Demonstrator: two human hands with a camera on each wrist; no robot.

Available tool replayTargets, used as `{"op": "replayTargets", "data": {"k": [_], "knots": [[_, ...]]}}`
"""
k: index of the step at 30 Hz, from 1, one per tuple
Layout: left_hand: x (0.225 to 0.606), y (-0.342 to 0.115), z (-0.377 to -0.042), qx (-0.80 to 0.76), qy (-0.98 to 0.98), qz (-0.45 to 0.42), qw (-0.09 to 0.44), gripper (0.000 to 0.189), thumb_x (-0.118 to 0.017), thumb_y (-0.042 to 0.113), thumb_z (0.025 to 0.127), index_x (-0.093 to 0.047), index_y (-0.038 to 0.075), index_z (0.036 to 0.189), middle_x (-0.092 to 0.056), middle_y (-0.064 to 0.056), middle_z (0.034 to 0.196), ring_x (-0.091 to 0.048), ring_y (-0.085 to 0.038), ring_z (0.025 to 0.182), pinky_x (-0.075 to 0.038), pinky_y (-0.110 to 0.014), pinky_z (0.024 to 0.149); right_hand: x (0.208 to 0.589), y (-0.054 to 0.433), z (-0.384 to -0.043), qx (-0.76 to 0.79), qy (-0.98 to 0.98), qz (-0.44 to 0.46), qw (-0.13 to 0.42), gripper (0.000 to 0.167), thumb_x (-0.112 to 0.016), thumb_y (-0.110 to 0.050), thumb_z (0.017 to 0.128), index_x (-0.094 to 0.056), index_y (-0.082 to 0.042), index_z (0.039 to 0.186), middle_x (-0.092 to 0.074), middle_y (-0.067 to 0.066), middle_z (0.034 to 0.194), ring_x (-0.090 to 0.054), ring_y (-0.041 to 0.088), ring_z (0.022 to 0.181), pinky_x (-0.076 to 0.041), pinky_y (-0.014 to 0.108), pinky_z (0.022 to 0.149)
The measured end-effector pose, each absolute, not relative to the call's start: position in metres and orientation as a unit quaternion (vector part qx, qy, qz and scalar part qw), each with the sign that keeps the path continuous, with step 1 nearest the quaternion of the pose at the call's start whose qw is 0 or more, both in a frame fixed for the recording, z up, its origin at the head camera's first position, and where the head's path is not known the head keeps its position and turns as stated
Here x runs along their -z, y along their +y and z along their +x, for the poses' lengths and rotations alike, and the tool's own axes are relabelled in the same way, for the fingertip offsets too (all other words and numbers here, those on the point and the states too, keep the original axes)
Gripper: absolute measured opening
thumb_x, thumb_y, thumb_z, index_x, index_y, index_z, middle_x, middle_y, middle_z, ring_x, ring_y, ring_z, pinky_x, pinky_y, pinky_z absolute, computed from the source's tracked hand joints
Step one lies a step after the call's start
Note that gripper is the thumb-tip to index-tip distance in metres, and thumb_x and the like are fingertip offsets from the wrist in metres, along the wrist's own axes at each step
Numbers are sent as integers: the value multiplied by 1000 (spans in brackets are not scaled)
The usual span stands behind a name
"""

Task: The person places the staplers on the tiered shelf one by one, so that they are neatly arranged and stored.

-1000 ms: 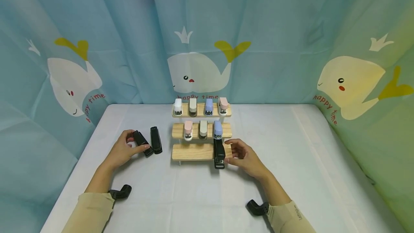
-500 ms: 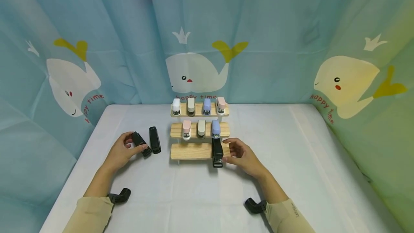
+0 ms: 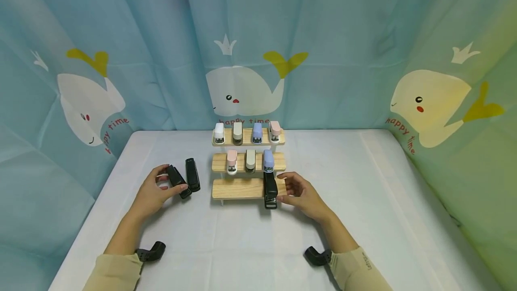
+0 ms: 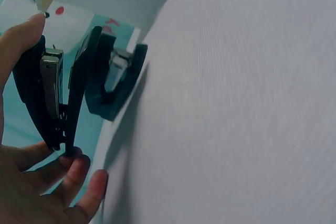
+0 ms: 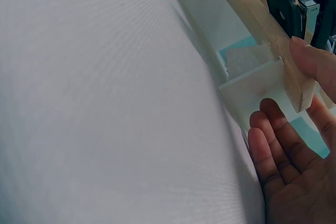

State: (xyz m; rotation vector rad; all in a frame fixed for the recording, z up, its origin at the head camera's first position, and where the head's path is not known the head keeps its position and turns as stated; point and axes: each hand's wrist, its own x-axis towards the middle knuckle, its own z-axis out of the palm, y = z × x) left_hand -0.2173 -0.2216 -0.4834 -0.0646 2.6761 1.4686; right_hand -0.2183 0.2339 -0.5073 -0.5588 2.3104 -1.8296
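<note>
My left hand [image 3: 151, 194] pinches a black stapler [image 3: 177, 181] by its two ends, thumb at the front and fingers at the hinge, low over the table. A second black stapler [image 3: 192, 175] lies just right of it. On the right end of the lowest shelf [image 3: 238, 189] sits another black stapler [image 3: 270, 190], pointing frontward. My right hand [image 3: 304, 196] is beside it, the thumb [image 5: 310, 61] touching the shelf's front edge by the stapler's base. Its index finger reaches behind the shelf end, and the other fingers [image 5: 278, 135] are loosely bent below.
The three-tier wooden stand carries small staplers: white, grey, blue and pink on the top shelf [image 3: 225, 137], and a pink [image 3: 232, 161], a grey [image 3: 250, 160] and a blue one [image 3: 268, 160] on the middle tier. A whale-print curtain [image 3: 335, 93] surrounds the white table [image 3: 226, 246].
The left hand and its black stapler have shifted slightly to the right, closer to the second stapler. My right hand stays by the shelf end. The whole head view has drifted a little.
</note>
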Motion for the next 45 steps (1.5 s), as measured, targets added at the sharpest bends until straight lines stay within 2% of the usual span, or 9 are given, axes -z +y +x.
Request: {"op": "replayTargets", "data": {"k": [20,26,35,45], "knots": [[464,-202,-196,-485,874,0,24,104,-87,48,83,-28,17,162,-43,-21,154,-53,-49,132,-49,-61,106,507,232,-219,604,771,-186,75,58,-82,-2,86,-57,-8,138,-57,14,110,-57,15,90,-52,23,80],[458,-192,-192,-488,872,24,11,103,-90,44,80,-32,17,160,-42,-19,154,-52,-45,135,-48,-59,110,507,232,-219,605,770,-189,71,58,-81,-2,86,-57,-7,138,-57,13,109,-57,14,89,-53,23,80],[450,-179,-185,-477,878,41,17,106,-92,45,77,-33,17,160,-43,-16,154,-50,-40,136,-49,-58,109,508,234,-220,608,767,-193,67,58,-81,-2,86,-57,-6,139,-55,11,107,-57,13,89,-53,22,79],[445,-164,-179,-471,880,58,23,106,-93,48,74,-35,23,159,-48,-14,148,-55,-40,130,-50,-57,107,510,234,-221,604,770,-192,66,57,-81,-2,87,-57,-7,138,-56,12,108,-57,15,91,-53,22,81]]}}
